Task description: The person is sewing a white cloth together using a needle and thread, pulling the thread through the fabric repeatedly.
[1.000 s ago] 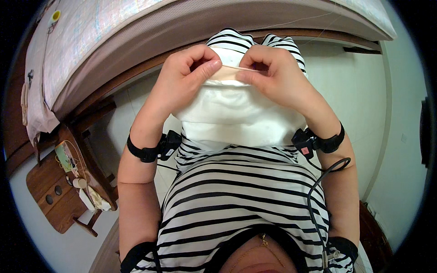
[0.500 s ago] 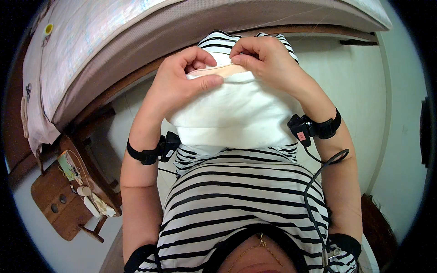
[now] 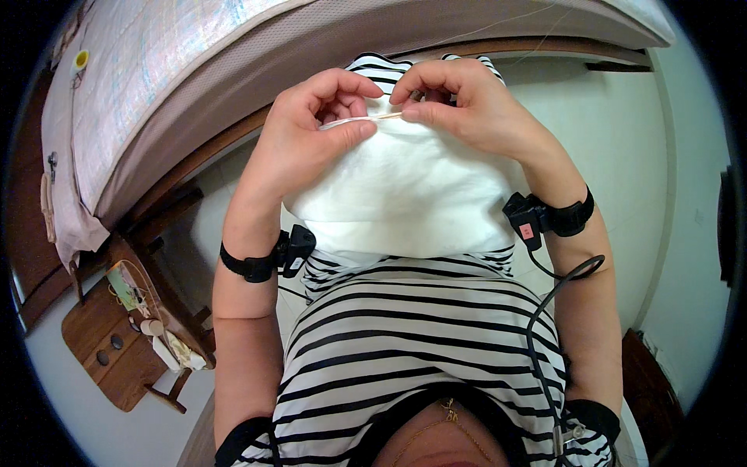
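Observation:
A white piece of cloth (image 3: 397, 194) lies over my lap, on top of striped black-and-white clothing. At its far edge, a narrow beige strip (image 3: 389, 116) shows between my hands. My left hand (image 3: 311, 124) is closed on the cloth's edge, its thumb on the near side. My right hand (image 3: 467, 105) pinches the same edge close by, thumb against the end of the beige strip. Something small and greyish shows among its curled fingers; what it is, I cannot make out. The fingertips of both hands are a short distance apart.
Beyond my knees runs a bed (image 3: 194, 62) with a pale cover. A yellow spool (image 3: 81, 59) lies at its far left, and thin threads (image 3: 537, 35) trail at the upper right. At lower left, a wooden chair (image 3: 101, 335) holds small items. A black cable (image 3: 537, 342) hangs along my right arm.
The cloth's far edge has folded closed, so the beige strip has shrunk to a thin line. My left fingers have moved closer to the right ones.

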Demonstrator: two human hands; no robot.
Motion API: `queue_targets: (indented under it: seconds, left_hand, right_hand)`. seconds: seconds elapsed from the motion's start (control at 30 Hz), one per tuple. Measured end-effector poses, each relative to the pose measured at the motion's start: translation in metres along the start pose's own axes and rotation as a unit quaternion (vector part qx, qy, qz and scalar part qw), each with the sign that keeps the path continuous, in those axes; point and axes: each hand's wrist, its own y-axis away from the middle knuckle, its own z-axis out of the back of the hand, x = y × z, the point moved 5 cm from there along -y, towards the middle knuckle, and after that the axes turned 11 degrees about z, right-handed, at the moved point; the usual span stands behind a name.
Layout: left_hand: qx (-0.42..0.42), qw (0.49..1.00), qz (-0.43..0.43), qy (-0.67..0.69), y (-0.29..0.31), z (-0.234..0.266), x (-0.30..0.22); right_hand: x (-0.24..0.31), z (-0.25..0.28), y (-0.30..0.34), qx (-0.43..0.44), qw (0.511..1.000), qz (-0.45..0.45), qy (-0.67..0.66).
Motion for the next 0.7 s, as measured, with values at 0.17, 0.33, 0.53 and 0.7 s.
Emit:
queue_targets:
  seconds: [0.17,0.33,0.53,0.7]
  left_hand:
    - [-0.034,0.999,-0.019,0.025,0.0,-0.001,0.001]
    - [-0.061,0.998,-0.026,0.011,0.002,-0.002,0.001]
    - [-0.061,0.998,-0.032,0.0,0.006,-0.001,0.001]
    - [-0.078,0.996,-0.039,-0.014,0.009,-0.001,0.003]
  right_hand:
    - [0.001,-0.001,0.001,0.001,1.0,0.01,0.0]
    - [0.006,0.001,0.006,0.006,0.999,0.036,0.031]
    - [0.006,0.002,0.01,-0.015,0.999,-0.008,0.035]
    - [0.01,0.002,0.011,-0.023,0.998,0.021,0.046]
